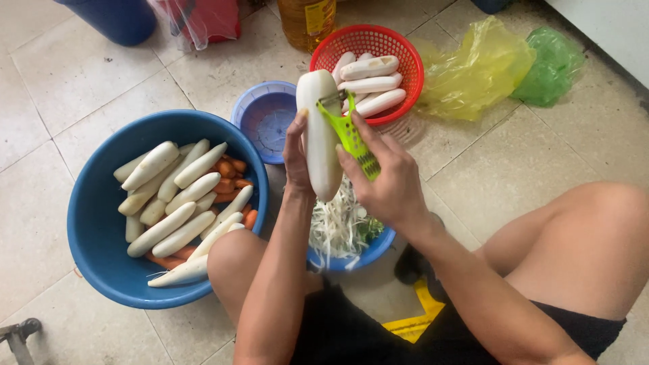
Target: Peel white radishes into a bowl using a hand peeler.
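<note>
1. Radish (319,135) stands nearly upright between my hands, above the small blue bowl of peelings (351,253) at my lap. It is long, white, thick and stiff, so I judge it fairly heavy for one hand, and its wet, peeled skin likely slippery.
2. My left hand (295,159) is closed around the radish from the left side, thumb and fingertips pressed to its middle. The lower half looks the best place to grip, leaving the upper length bare for the blade.
3. My right hand (389,182) is clamped on the green peeler (348,132), whose metal head touches the radish near its top.
4. The blade is the sharp edge to mind; my left fingertips sit just below and beside its path.
5. The big blue basin (101,223) of white radishes and carrots lies to my left, touching my knee. The red basket (405,57) of peeled pieces and a small empty blue colander (260,101) sit just ahead.
6. Open tile shows to the right, near the yellow bag (473,71) and green bag (551,64); between my knees room is tight.
</note>
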